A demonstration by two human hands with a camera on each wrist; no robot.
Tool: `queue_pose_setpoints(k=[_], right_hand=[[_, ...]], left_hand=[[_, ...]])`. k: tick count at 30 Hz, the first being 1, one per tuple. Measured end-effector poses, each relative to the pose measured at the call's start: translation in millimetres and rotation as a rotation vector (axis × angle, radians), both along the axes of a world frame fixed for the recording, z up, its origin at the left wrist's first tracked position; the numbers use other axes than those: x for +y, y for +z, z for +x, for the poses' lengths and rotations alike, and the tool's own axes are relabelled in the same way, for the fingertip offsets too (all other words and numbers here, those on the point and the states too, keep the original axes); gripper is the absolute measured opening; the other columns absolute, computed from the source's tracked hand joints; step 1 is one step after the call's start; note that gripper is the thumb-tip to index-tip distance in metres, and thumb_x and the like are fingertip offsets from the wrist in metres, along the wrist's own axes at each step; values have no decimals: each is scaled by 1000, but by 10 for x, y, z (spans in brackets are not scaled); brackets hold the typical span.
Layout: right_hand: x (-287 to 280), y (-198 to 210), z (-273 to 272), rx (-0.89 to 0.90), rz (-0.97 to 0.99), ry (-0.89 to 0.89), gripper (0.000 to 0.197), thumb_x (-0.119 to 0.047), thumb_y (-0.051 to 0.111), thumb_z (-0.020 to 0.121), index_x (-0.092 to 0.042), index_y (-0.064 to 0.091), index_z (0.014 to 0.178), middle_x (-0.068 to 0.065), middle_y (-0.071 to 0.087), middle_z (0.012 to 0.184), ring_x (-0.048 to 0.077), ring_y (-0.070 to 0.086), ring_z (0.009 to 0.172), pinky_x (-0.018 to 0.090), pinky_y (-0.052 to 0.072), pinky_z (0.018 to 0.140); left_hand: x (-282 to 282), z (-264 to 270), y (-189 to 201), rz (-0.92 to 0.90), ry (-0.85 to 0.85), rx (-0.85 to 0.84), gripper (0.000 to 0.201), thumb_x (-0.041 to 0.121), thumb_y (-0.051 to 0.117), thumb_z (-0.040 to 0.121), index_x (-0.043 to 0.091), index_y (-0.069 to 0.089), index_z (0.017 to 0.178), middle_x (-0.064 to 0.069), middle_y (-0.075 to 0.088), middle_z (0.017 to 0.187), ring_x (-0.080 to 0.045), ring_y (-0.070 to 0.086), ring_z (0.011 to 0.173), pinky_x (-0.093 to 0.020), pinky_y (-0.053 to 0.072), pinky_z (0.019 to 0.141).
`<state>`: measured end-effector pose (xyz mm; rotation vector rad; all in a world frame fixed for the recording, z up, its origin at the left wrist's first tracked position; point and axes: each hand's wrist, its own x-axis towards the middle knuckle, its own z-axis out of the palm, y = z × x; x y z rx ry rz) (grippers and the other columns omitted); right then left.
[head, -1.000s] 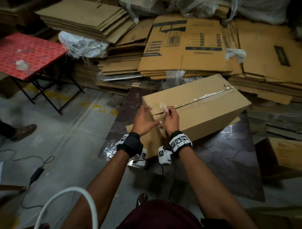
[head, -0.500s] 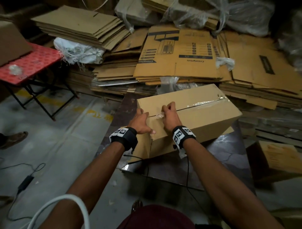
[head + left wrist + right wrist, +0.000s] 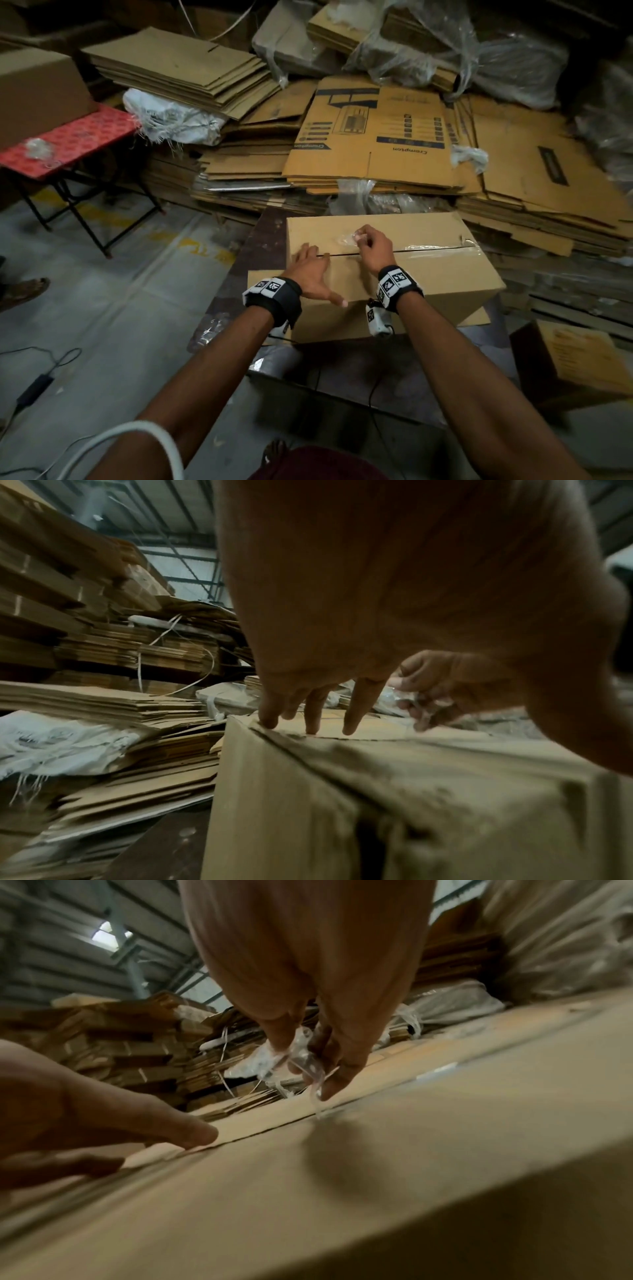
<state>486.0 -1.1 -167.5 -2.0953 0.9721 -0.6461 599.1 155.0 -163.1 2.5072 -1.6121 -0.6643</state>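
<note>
A brown cardboard box (image 3: 428, 274) stands on a dark slab, its top seam running left to right with clear tape (image 3: 431, 247) still stuck along the right half. My left hand (image 3: 313, 270) lies flat on the box's near-left top, fingers straight and pressing by the seam (image 3: 308, 723). My right hand (image 3: 371, 245) pinches a crumpled strip of peeled clear tape (image 3: 347, 238) just above the seam near the middle; in the right wrist view the tape strip (image 3: 304, 1064) hangs between thumb and fingers.
Piles of flattened cartons (image 3: 373, 137) and plastic-wrapped bundles (image 3: 428, 44) fill the back and right. A red folding table (image 3: 68, 140) carrying a box stands at the left. A small open carton (image 3: 575, 359) sits at the right. Cables (image 3: 37, 380) lie on the floor.
The box has swung round so its seam runs across me. My right hand has pulled the tape free along the left half of the seam. My left hand moved from the box's end onto its top.
</note>
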Motion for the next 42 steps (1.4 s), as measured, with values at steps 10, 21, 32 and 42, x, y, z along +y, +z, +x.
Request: queue_pose_setpoints(k=[10, 21, 32, 42], right_hand=[[-139, -45, -217, 256, -22, -22, 56, 0, 75, 83, -23, 40, 120, 9, 62, 96, 26, 65, 83, 41, 58, 73], [-141, -30, -79, 233, 81, 136, 14, -11, 48, 104, -17, 60, 109, 13, 53, 127, 32, 55, 113, 32, 48, 86], [-472, 119, -575, 77, -7, -12, 26, -10, 76, 86, -13, 59, 107, 10, 65, 110, 28, 60, 95, 38, 51, 83], [-471, 19, -851, 552, -113, 230, 50, -18, 78, 86, -20, 57, 132, 11, 53, 127, 32, 52, 120, 43, 45, 103]], left_hand=[[31, 169, 67, 64, -66, -102, 109, 55, 91, 54, 18, 47, 147, -11, 28, 155, -34, 32, 141, -49, 38, 114], [-62, 395, 80, 90, -75, -120, 121, 47, 84, 68, 26, 11, 163, -15, 5, 169, -37, -4, 156, -59, 9, 125], [-378, 62, -226, 67, -118, -4, 129, 89, 64, 61, 32, 10, 164, -8, -10, 171, -34, -8, 156, -58, 1, 125], [-564, -252, 0, 84, -193, -52, 124, 80, 74, 65, 23, 21, 161, -12, 10, 169, -39, 5, 154, -59, 14, 123]])
